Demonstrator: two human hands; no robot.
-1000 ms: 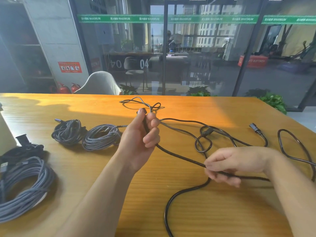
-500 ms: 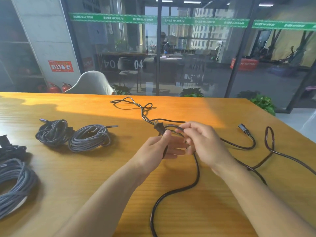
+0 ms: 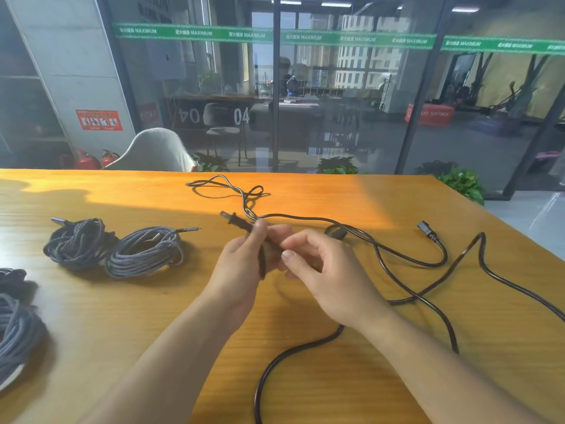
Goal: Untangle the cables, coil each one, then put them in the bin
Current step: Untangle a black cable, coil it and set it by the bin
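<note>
A long black power cable sprawls in loose loops over the right half of the wooden table. My left hand grips the cable just behind its two-pin plug, which points up and left. Close beside it, my right hand pinches the same cable between thumb and fingers. The cable's other connector lies at the far right. A thinner black cable lies twisted at the far middle and runs toward my hands.
Two coiled braided cables, a dark one and a grey one, lie at the left. More grey coiled cable lies at the left edge. Beyond the table are a chair and a glass wall. No bin is visible.
My right hand came from the lower right to meet my left hand at the middle. The plug end now sticks out of my left hand, and the loose loops shifted on the right.
</note>
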